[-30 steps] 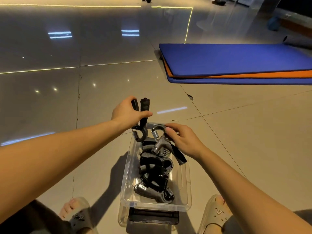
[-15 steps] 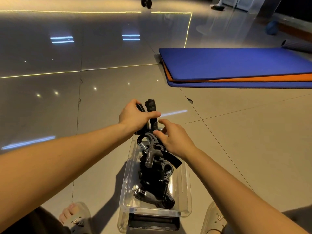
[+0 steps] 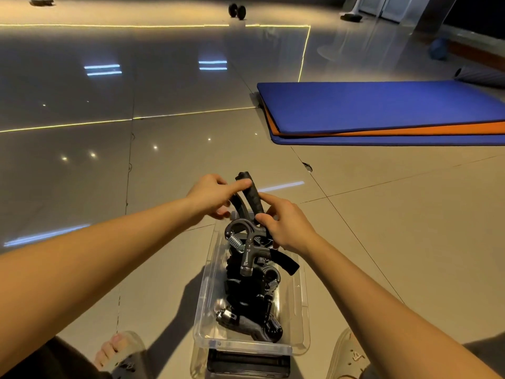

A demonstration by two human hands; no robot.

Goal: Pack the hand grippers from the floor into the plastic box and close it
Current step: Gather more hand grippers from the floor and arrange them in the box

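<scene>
The left hand (image 3: 211, 195) grips a black hand gripper (image 3: 250, 194) by its handles, fingers curled round the nearer one and the thumb stretched along the top of the farther one. The right hand (image 3: 287, 227) meets it from the other side, its forefinger and thumb pinching the lower part of that same upright handle. The gripper stands handles-up over the far end of the plastic box (image 3: 209, 294), which sits open on the floor (image 3: 382, 228) between the person's sandals (image 3: 347, 354).

Just below the hands, a gray hand gripper (image 3: 247, 248) with a steel spring lies on top of a pile of hand grippers (image 3: 246, 302) that fills the box. A dark flat thing shows under the near end; I cannot tell what it is.

Farther right lie stacked blue and orange mats (image 3: 382, 108), and a dumbbell (image 3: 236, 11) sits far back.
</scene>
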